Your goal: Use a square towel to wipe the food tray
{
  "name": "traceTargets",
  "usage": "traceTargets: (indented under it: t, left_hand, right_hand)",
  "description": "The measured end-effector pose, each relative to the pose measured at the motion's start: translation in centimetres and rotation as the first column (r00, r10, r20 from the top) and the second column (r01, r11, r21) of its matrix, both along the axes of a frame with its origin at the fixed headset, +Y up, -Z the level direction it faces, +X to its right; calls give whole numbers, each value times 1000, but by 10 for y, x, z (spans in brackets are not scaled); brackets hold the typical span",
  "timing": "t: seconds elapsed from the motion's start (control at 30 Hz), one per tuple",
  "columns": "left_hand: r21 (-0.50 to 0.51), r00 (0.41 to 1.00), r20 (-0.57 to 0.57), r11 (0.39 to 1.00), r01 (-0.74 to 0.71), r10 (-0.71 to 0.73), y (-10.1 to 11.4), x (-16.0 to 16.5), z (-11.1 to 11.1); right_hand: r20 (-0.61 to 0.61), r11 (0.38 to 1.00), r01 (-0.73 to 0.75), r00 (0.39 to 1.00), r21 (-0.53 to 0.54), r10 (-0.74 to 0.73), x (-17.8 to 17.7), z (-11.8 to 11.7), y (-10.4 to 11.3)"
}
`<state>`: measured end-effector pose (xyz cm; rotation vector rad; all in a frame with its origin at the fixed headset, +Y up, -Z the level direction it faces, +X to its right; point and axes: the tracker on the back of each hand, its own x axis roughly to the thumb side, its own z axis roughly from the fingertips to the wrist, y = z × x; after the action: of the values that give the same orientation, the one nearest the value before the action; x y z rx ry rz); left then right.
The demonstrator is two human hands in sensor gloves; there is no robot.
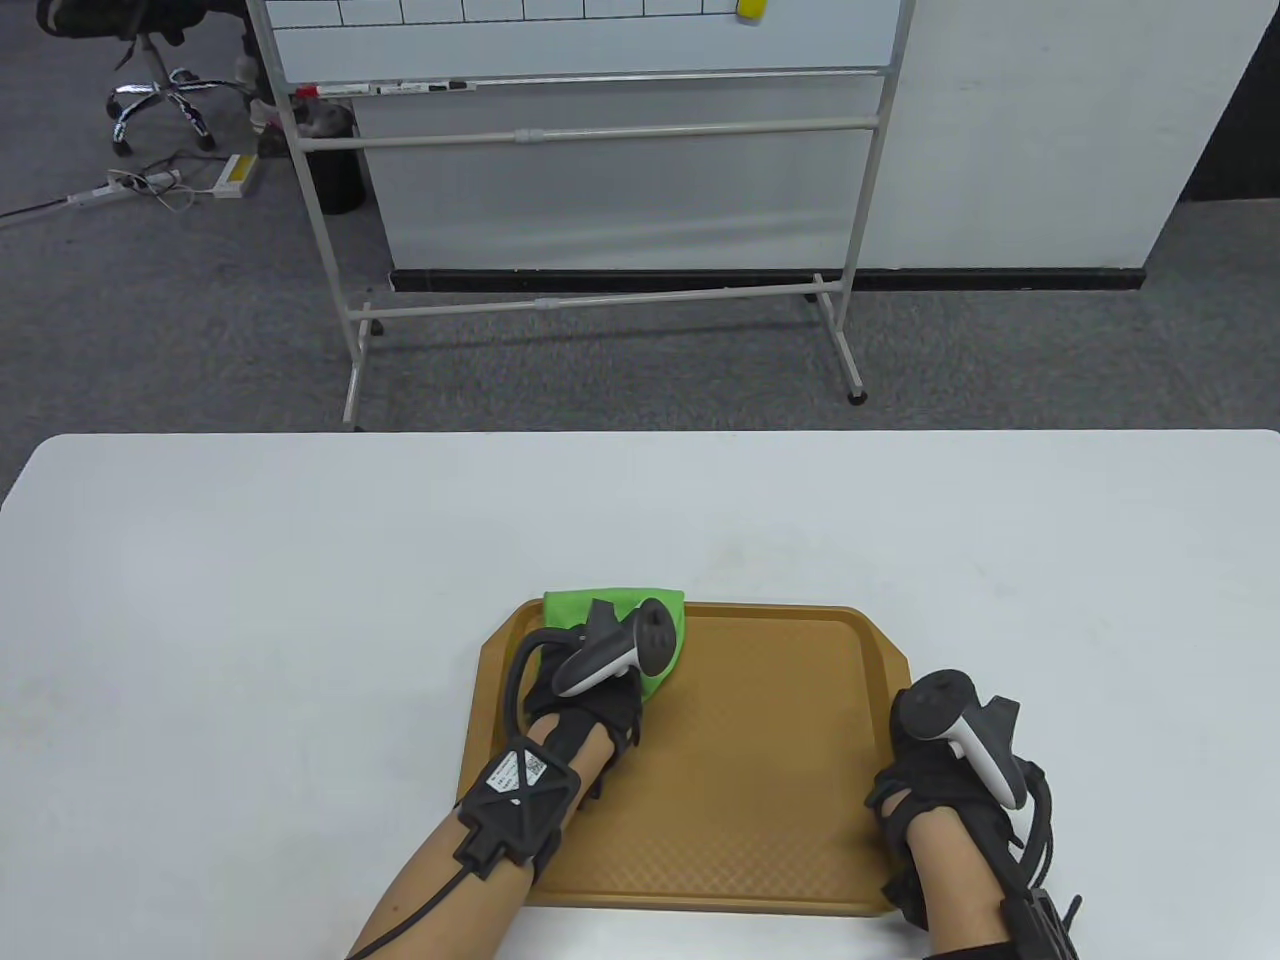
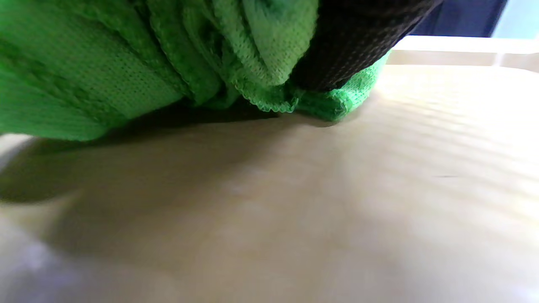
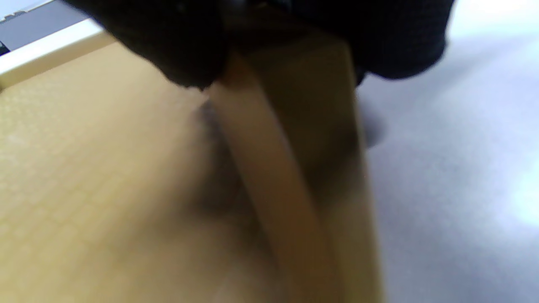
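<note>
Tray: the brown food tray (image 1: 740,780) lies flat on the white table (image 1: 300,560), near the front edge, between the two arms.
Towel: the green square towel (image 1: 620,605) is bunched at the far left corner of the tray; part of it hangs over the far rim, the rest lies on the tray floor.
Left hand: the left hand (image 1: 590,690) rests on top of the towel and presses it onto the tray. In the left wrist view the towel (image 2: 126,71) is folded in thick pleats under a black gloved finger (image 2: 353,46), and its lower edge touches the tray surface (image 2: 294,202).
Right hand: the right hand (image 1: 940,770) is at the right rim of the tray. In the right wrist view its gloved fingers (image 3: 189,46) close around the raised rim (image 3: 286,168), so it grips the tray edge.
Behind the table: a whiteboard on a wheeled stand (image 1: 580,150) stands on the grey carpet.
</note>
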<state>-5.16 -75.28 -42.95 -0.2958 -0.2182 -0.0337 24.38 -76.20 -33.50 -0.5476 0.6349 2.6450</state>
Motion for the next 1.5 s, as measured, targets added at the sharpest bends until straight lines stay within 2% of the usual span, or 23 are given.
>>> traceTargets:
  t: [0.23, 0.37, 0.43, 0.5, 0.7, 0.87, 1.1, 1.3, 1.5]
  left_hand:
    - [-36, 989, 101, 994, -101, 104, -9, 72, 4]
    - [-138, 959, 180, 971, -194, 218, -15, 104, 9]
    - [-209, 937, 213, 950, -232, 276, -17, 111, 13]
    - [-237, 919, 258, 942, -238, 297, -17, 113, 18]
    - [-225, 876, 404, 957, -184, 263, -15, 105, 40]
    - [-231, 823, 504, 959, -165, 263, -14, 95, 67]
    - [-323, 727, 612, 937, -130, 312, -15, 82, 100]
    - [-341, 740, 600, 934, -106, 303, -13, 60, 116]
    - [-291, 793, 571, 956, -45, 211, -5, 24, 129]
  right_hand:
    - [2, 999, 52, 999, 2, -52, 4, 0, 0]
    - [4, 999, 39, 999, 10, -39, 4, 0, 0]
    - [5, 999, 38, 999, 11, -38, 4, 0, 0]
    - [7, 999, 48, 999, 11, -48, 5, 0, 0]
    - [20, 997, 73, 997, 21, -74, 7, 1, 1]
    - [45, 991, 134, 990, 26, -135, 12, 1, 0]
    - [47, 991, 136, 990, 18, -136, 13, 2, 0]
    - [33, 997, 78, 996, 2, -78, 7, 1, 0]
    - [39, 997, 73, 997, 1, -73, 7, 1, 0]
